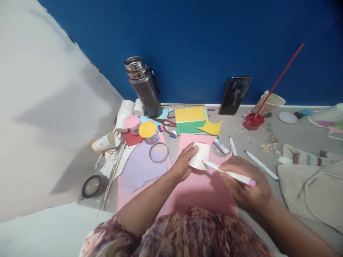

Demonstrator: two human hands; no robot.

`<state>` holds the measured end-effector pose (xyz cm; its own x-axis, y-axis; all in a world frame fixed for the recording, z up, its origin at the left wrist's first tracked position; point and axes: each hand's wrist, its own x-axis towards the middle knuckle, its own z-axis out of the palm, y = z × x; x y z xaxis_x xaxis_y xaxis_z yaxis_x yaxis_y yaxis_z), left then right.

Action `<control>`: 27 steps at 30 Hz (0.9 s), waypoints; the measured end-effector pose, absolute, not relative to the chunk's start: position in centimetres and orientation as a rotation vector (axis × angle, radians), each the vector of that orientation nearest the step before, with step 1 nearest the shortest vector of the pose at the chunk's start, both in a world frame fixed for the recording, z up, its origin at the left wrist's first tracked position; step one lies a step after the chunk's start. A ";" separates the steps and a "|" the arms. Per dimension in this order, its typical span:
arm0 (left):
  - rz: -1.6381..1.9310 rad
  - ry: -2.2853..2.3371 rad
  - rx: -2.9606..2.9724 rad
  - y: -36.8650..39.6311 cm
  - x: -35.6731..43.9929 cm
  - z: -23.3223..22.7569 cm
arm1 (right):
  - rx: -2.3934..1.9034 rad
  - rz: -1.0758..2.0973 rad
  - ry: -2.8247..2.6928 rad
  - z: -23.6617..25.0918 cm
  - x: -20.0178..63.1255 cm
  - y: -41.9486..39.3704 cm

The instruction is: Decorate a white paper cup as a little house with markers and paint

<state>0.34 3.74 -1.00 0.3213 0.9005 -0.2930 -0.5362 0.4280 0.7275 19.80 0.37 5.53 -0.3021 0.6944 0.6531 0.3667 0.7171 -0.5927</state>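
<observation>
Right hand: closed round a white marker (233, 175), writing-style grip, so this hand (249, 194) is the marker's, no contest
Left hand: thumb and fingers (184, 160) gripping a white paper cup (201, 156) by its left side; this is the hand nearer the cup
Cup vs right hand: cup sits to the left and a bit farther from the body, held above the pink paper (198, 192)
Marker's long axis: slants from the right hand up and left, tip at the cup's lower right, pink end pointing back toward the body. Can't tell if the tip is actually touching tbh
Pink paper: at least one; pink also peeks out left of the purple paper (144, 169), can't say if that's a second
Purple paper: one
Flask: one, lid off, leaning toward the blue wall (146, 89)
Phone: one, propped on the same wall (235, 95)
Covered cups: two, one pink-topped (132, 122), one yellow-topped (147, 130)
Cup in hand: just one
Ring: one, on the purple paper (150, 154)
Loose markers: two, both off to the right (261, 165)
Marker in hand: one
</observation>
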 end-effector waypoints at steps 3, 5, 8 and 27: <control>0.993 0.740 0.566 3.7 0.3 -0.8 | -0.775 0.443 -1.946 5.5 19.8 0.2; 0.983 0.738 0.570 3.6 0.3 -0.7 | -0.740 0.466 -1.947 5.4 19.7 0.1; 0.982 0.738 0.568 3.7 0.3 -0.7 | -0.715 0.452 -1.939 5.3 19.6 0.1; 1.012 0.708 0.540 3.6 0.4 -0.9 | -0.615 0.316 -1.981 4.7 19.5 -0.3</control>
<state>0.36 3.63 -0.88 0.3459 0.8962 -0.2779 -0.5683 0.4358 0.6980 19.54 -0.26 4.71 -0.3745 0.5463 0.7492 0.2859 0.8367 -0.4672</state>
